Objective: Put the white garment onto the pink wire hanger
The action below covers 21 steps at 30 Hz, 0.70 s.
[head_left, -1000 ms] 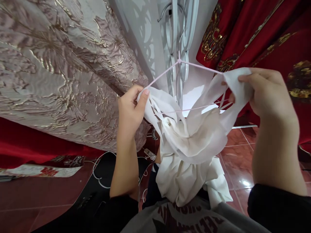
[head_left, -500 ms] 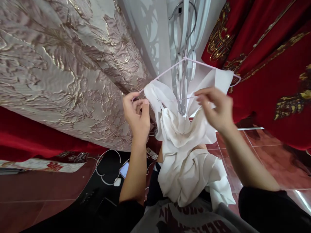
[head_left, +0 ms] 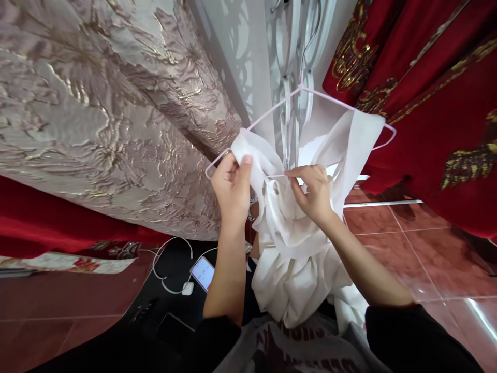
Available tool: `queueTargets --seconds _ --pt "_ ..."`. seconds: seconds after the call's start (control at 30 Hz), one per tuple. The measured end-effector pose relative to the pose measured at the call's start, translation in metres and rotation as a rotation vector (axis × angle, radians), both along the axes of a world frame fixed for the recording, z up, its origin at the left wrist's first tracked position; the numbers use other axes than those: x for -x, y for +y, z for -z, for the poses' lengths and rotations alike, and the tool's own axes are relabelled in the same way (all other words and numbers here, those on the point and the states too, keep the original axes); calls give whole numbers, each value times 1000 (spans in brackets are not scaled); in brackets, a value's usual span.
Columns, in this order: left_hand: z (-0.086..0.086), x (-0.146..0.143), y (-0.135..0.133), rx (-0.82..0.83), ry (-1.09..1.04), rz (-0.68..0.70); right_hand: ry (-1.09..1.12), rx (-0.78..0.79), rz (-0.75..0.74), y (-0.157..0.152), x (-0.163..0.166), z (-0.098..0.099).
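Note:
A white garment (head_left: 298, 290) of thin cloth hangs by its wide shoulder pieces on a pale pink clothes hanger (head_left: 272, 110) and falls in folds over my lap. My left hand (head_left: 234, 191) is closed at the hanger's left end, thumb pressed on the white shoulder cloth, the other fingers partly hidden behind. My right hand (head_left: 313, 192) pinches the hanger's thin lower bar near its middle, in front of the garment's neckline. The right shoulder piece lies over the hanger's right arm, whose looped tip sticks out past the cloth.
Several white hangers (head_left: 287, 109) hang behind. A pale embossed gold-patterned cloth (head_left: 116, 119) hangs at left, a red gold-embroidered cloth (head_left: 411, 103) at right. On a black surface (head_left: 171, 295) at lower left lie a lit phone (head_left: 202, 273), a white cable and a white charger (head_left: 188, 288).
My right hand has moved left and down along the hanger's lower bar. My left hand has shifted right onto the shoulder cloth, baring the hanger's left tip. The hanger has moved slightly right.

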<state>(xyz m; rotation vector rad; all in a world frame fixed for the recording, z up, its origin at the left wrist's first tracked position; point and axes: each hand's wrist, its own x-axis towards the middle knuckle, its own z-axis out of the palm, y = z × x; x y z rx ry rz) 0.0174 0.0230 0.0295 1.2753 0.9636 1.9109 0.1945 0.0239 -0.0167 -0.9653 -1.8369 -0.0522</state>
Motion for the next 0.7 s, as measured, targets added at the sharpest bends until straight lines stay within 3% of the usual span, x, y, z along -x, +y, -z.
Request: queueTargets --seconds 0.13,0.23,0.33,0.43,0.5,0.57,0.7 --pt "-22 16 -12 187 -265 306 23 43 -19 -4 -1 -2" --pt "-29 41 -19 150 -428 310 18 51 -20 -5 -2 -4" --pt "-16 60 -23 119 -553 178 12 11 -23 -5 -6 -4" --pt "13 54 -28 198 -585 -31 2 -11 -35 -6 -6 -2" --pt "30 38 -33 256 -564 -8 10 3 -59 -9 -4 -2" --pt "39 18 -37 278 -533 110 19 29 -98 -14 -2 -7" --pt "35 -6 -41 196 -500 212 41 114 -171 -31 -10 -26"
